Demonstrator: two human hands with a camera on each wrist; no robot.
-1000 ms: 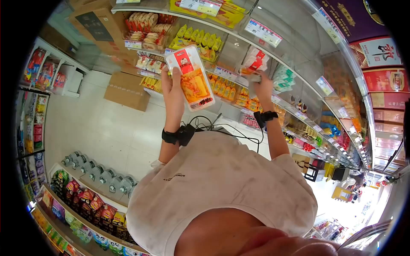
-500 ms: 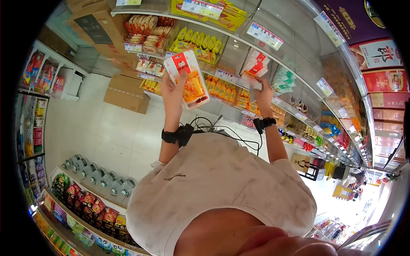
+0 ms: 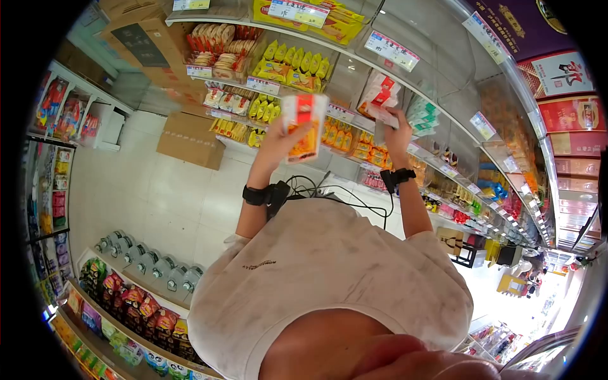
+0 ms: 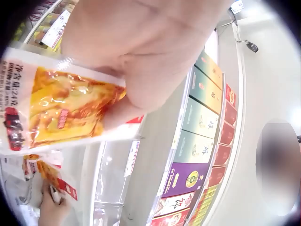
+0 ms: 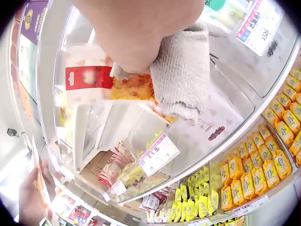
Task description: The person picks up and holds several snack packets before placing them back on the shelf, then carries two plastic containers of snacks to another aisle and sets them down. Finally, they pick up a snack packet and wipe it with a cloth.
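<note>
My left hand (image 3: pixel 273 149) grips a flat white snack packet (image 3: pixel 305 126) with a red label; it is blurred in the head view. The left wrist view shows this packet's orange food picture (image 4: pixel 70 110) close up, the thumb across it. At the shelf, my right hand (image 3: pixel 398 140) holds a folded grey cloth (image 5: pixel 182 70) together with a similar red-labelled packet (image 5: pixel 89 80), which lies partly behind the fingers and cloth. More red-and-white packets (image 3: pixel 381 90) sit in the shelf bin just beyond that hand.
Shelf tiers with price tags (image 3: pixel 391 50) run from upper left to lower right. Yellow packets (image 3: pixel 294 57) fill a neighbouring bin. Gift boxes (image 3: pixel 570 117) stand at the right. A cardboard box (image 3: pixel 190 139) is on the floor; cables (image 3: pixel 329 191) hang by the shirt.
My left hand has moved right with its packet, towards my right hand, and the packet has turned more upright. At the bin, my right hand has shifted slightly, and a pale packet shows at its fingertips.
</note>
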